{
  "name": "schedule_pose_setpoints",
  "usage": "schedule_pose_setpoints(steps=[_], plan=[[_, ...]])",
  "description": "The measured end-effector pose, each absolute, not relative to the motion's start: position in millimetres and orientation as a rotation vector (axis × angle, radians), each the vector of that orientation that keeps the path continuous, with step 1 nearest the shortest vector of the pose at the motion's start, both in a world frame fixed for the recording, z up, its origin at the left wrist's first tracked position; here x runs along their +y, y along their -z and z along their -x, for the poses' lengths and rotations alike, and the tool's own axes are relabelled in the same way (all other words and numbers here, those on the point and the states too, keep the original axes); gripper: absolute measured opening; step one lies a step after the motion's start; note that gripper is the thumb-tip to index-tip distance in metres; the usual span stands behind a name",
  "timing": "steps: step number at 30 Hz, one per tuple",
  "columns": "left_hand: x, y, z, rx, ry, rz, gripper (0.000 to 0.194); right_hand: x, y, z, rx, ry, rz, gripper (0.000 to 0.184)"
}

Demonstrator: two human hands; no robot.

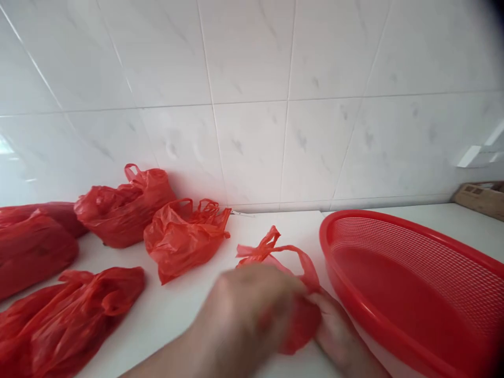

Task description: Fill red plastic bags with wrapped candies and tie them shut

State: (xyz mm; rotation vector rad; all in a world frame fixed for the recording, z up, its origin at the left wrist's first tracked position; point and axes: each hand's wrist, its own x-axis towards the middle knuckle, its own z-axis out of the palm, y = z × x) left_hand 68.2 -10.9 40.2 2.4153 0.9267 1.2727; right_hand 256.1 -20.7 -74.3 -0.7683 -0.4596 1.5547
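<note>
My left hand [248, 310] is blurred and curled over a red plastic bag [283, 257] on the white counter [189, 310], fingers closed on its plastic. My right hand [338, 331] grips the same bag from the right side, low in the view. The bag's handles stick up behind my hands. A big red mesh basket [413, 283] stands just right of my hands, with nothing in it.
Several more filled red bags lie to the left: one [185, 236] close by, one [126, 207] against the tiled wall, others [66, 320] at the left edge. A brown box [482, 198] sits at far right.
</note>
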Motion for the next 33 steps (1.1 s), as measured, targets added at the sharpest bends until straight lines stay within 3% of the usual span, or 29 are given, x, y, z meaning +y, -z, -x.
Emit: schedule_pose_setpoints(steps=[2,5,7,10,12,15,21,24,27,33], plan=[[20,-41,-70,1.288,-1.368,-2.172,0.021,-18,78,-257,-0.519,-1.547,0.714,0.022],[49,-18,-66,1.370,-1.151,-2.034,0.073,-17,75,-256,-0.642,-1.549,0.698,0.032],[59,0,-61,1.277,-1.034,-1.982,0.062,-19,68,-256,-0.731,-1.535,0.708,0.034],[71,10,-50,1.242,-1.108,-1.828,0.010,-23,56,-260,-0.939,-1.389,0.841,0.022],[80,5,-38,1.251,-1.231,-1.714,0.001,-25,48,-265,-1.051,-1.242,1.005,0.012],[90,-6,-21,1.235,-1.390,-1.535,0.010,-26,41,-274,-1.061,-1.061,1.223,0.014],[82,-9,-14,1.090,-1.366,-1.349,0.024,-22,44,-287,-0.992,-0.802,1.339,0.046],[72,-11,-21,1.024,-1.348,-1.322,0.028,-31,44,-286,-0.965,-0.365,1.470,0.038],[62,-17,-26,0.916,-1.310,-1.326,0.028,-48,38,-273,-1.161,-0.116,1.430,0.011],[34,-34,-40,0.670,-1.109,-1.680,0.031,-56,39,-242,-1.695,0.066,1.072,0.020]])
